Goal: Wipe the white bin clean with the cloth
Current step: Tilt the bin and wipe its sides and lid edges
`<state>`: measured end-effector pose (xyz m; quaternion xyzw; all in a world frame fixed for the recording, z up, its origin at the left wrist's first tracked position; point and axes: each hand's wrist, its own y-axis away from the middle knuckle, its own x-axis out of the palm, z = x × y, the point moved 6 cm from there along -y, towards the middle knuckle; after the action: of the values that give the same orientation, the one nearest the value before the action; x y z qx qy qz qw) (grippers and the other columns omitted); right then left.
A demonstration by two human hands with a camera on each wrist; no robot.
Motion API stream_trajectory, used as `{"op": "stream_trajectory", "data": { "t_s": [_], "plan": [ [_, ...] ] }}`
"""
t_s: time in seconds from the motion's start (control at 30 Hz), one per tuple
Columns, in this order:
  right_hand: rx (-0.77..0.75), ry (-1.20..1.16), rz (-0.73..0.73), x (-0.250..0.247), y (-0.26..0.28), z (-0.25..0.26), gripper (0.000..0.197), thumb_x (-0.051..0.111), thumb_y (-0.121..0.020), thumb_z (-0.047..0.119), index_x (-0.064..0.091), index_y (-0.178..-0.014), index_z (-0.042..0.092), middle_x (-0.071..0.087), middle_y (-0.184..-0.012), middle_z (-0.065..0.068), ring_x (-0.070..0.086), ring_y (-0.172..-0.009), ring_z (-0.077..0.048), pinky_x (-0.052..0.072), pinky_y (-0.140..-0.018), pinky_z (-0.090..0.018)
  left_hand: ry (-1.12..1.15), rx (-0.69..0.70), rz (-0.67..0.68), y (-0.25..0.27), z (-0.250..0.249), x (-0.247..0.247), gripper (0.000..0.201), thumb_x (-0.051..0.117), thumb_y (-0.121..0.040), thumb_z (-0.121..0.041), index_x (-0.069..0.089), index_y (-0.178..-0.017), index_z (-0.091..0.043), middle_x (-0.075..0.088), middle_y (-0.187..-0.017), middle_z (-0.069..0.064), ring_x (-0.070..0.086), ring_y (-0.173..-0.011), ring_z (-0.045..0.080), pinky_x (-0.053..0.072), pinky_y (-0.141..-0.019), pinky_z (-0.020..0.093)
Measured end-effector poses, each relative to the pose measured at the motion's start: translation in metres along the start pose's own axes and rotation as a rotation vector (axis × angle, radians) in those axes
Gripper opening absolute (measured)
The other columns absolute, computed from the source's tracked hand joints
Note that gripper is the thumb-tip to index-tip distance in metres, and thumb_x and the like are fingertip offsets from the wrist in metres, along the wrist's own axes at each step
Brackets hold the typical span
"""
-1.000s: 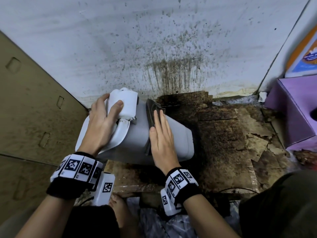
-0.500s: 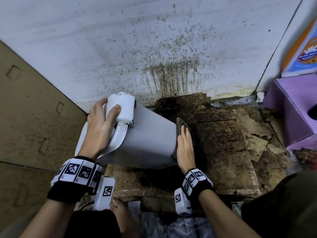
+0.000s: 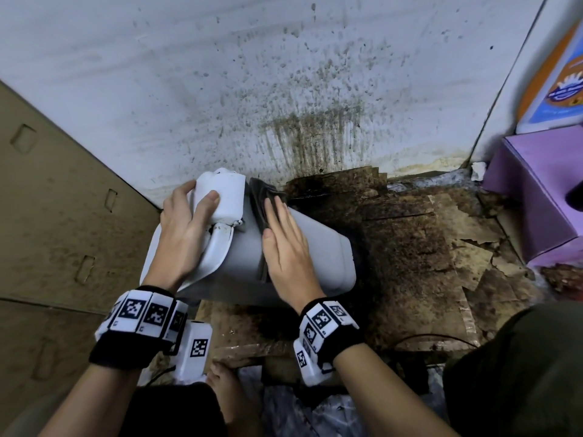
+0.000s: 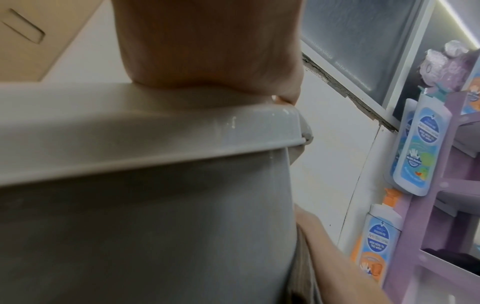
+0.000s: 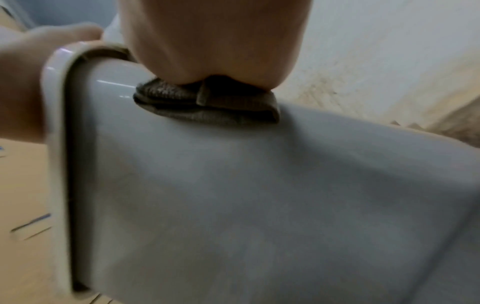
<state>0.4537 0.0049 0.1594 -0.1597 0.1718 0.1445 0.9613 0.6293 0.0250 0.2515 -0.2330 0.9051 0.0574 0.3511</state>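
The white bin (image 3: pixel 318 257) lies tilted on its side on the dirty floor, its lid end toward the left. My left hand (image 3: pixel 186 228) grips the lid's raised white block (image 3: pixel 225 197), thumb and fingers curled round it. My right hand (image 3: pixel 284 244) lies flat, fingers straight, and presses a dark folded cloth (image 3: pixel 262 200) against the bin's upper side close to the lid. In the right wrist view the cloth (image 5: pixel 207 107) shows under my palm on the bin wall (image 5: pixel 259 195). The left wrist view shows the lid rim (image 4: pixel 182 148) under my palm.
A stained white wall (image 3: pixel 284 89) stands right behind the bin. Soiled cardboard (image 3: pixel 410 247) covers the floor to the right. A brown cardboard panel (image 3: pixel 63 216) closes the left side. A purple box (image 3: pixel 542 197) stands at the right, and a purple shelf with bottles (image 4: pixel 415 154) shows beyond it.
My right hand slid with the cloth from the bin's bottom end back along its side to the lid end. The left hand kept its grip on the lid.
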Motion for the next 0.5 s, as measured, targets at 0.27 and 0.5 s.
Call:
{"op": "stream_trajectory", "data": {
  "t_s": [0.27, 0.5],
  "plan": [
    [0.274, -0.085, -0.021, -0.025, 0.031, -0.096, 0.05, 0.023, -0.11, 0.036, 0.018, -0.159, 0.033, 0.011, -0.169, 0.012, 0.007, -0.153, 0.002, 0.012, -0.127, -0.034, 0.003, 0.013, -0.006, -0.003, 0.001, 0.0, 0.087, 0.039, -0.081, -0.076, 0.042, -0.147, -0.019, 0.042, -0.148, 0.008, 0.038, -0.14, 0.024, 0.03, -0.119, 0.05],
    [0.508, -0.093, -0.116, -0.032, 0.047, -0.13, 0.05, 0.026, -0.111, 0.029, 0.02, -0.16, 0.024, 0.009, -0.169, 0.003, 0.003, -0.156, -0.012, 0.003, -0.127, -0.034, -0.015, 0.024, -0.007, -0.007, 0.0, 0.003, 0.089, 0.039, -0.082, -0.076, 0.042, -0.148, -0.017, 0.042, -0.148, 0.009, 0.037, -0.142, 0.025, 0.029, -0.119, 0.051]
  ]
}}
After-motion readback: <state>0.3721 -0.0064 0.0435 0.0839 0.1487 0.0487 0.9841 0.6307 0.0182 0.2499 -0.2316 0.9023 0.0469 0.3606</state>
